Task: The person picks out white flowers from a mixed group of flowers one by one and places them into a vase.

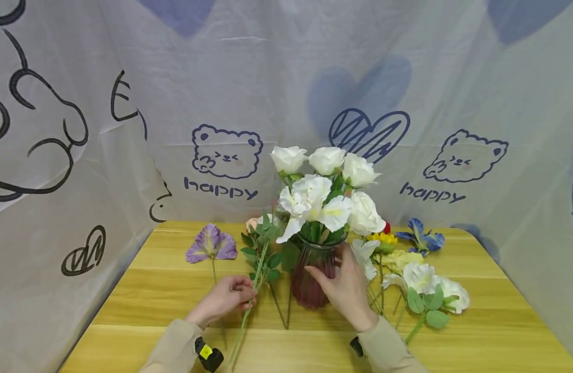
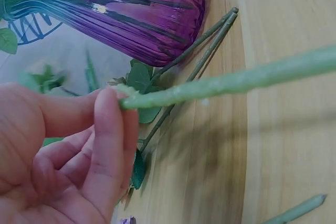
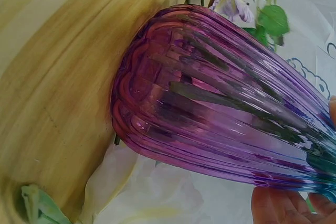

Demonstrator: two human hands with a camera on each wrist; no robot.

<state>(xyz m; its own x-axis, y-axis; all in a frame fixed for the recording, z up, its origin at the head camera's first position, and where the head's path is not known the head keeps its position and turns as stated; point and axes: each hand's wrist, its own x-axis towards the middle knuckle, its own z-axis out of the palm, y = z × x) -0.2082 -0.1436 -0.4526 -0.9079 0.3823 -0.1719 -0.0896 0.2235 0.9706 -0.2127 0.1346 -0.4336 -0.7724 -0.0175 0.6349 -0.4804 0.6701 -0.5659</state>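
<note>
My left hand (image 1: 225, 300) pinches a long green flower stem (image 1: 244, 326) between thumb and fingertips, left of the vase. In the left wrist view the stem (image 2: 226, 85) slants from the fingertips toward the right edge. The stem's upper end overlaps green leaves in the head view. A ribbed, see-through purple glass vase (image 1: 309, 292) stands upright on the table. My right hand (image 1: 349, 290) holds its right side below the rim, with the thumb in front. Several white roses (image 1: 326, 160) and a white iris (image 1: 309, 202) fill the vase; their stems (image 3: 210, 95) show through the glass.
A purple flower (image 1: 211, 244) lies on the wooden table (image 1: 142, 311) at left. Leafy stems (image 1: 279, 305) lie just left of the vase. To the right are white flowers (image 1: 421, 277), a yellow one (image 1: 383, 238) and a blue one (image 1: 423, 238). A printed curtain (image 1: 286, 77) hangs behind.
</note>
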